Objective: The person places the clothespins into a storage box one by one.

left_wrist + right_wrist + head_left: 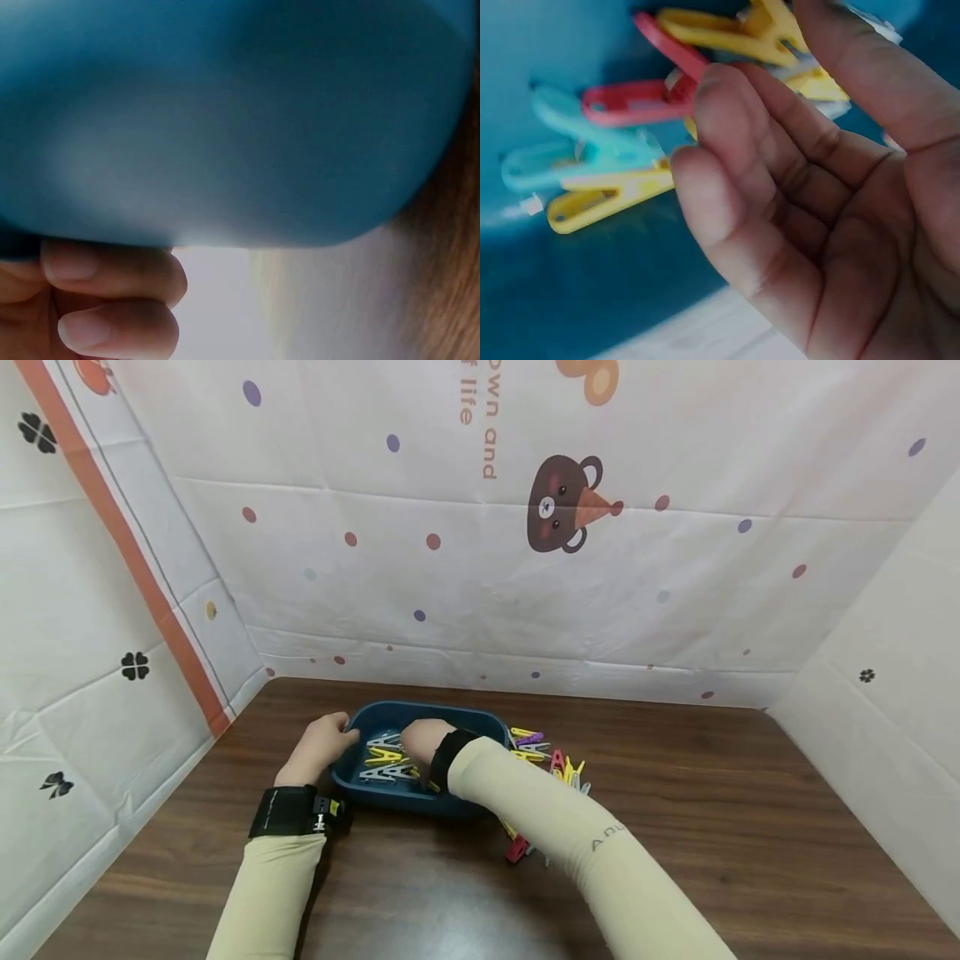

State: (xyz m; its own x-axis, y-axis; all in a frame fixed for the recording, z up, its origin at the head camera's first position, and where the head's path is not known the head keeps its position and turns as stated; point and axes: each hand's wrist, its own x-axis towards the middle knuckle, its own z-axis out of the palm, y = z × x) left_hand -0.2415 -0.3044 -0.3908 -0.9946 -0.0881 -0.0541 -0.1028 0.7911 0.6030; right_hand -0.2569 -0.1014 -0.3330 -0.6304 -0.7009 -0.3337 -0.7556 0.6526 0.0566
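A blue plastic basin (450, 807) stands on the table with several clothespins (385, 757) inside, mostly white and yellow in the head view. My left hand (318, 747) holds the basin's left rim, and two of its fingers (112, 270) show against the outer wall in the left wrist view. Inside the basin is my right hand (426, 743), its fingers loosely bent and the thumb apart from them. Close by those fingers lie a red clothespin (630, 103), a turquoise clothespin (544, 169) and a yellow clothespin (607, 201).
More clothespins (567, 772) in yellow, red, purple and grey lie in a loose pile on the brown wooden table (697, 810), right of the basin. My right forearm crosses over part of that pile. Printed cloth (480, 585) hangs behind the table and along both sides.
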